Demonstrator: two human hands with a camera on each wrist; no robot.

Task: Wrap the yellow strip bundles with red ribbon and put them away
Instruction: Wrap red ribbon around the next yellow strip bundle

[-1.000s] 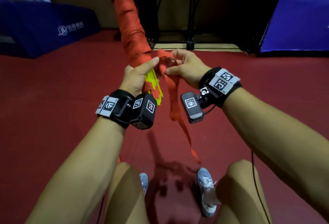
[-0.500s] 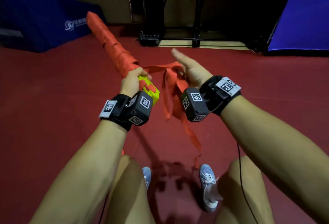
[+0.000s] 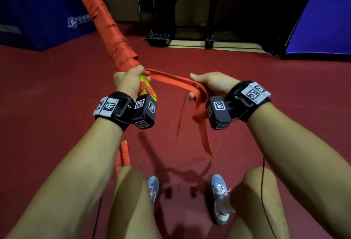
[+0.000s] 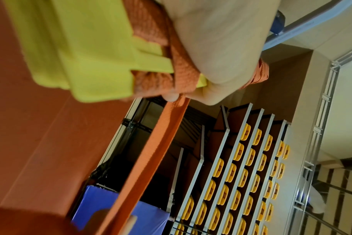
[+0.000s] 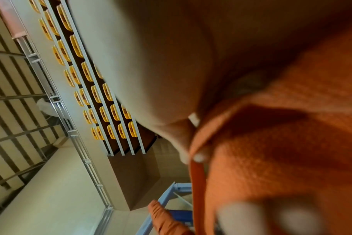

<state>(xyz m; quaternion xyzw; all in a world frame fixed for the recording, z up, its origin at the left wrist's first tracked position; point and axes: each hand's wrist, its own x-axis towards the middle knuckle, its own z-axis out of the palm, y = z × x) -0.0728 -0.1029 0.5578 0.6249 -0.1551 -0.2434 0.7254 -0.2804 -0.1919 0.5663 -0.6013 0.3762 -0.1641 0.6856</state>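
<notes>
Head cam: left hand [image 3: 131, 82] has its fingers curled tight round the yellow strip bundle [image 3: 149, 89] right where the red wrapping ends. The bundle is up off the floor [image 3: 57, 106] and slants away to the upper left, while the right hand [image 3: 212, 85] grips the red ribbon [image 3: 171, 80] stretched between both hands, loose tail dangling below. Left wrist cam shows bare yellow ends poking out under the palm, ribbon wound round them and one strand running off straight. Right wrist cam is mostly ribbon bunched in the fist, fingertips [image 5: 199, 157] pressed into it.
</notes>
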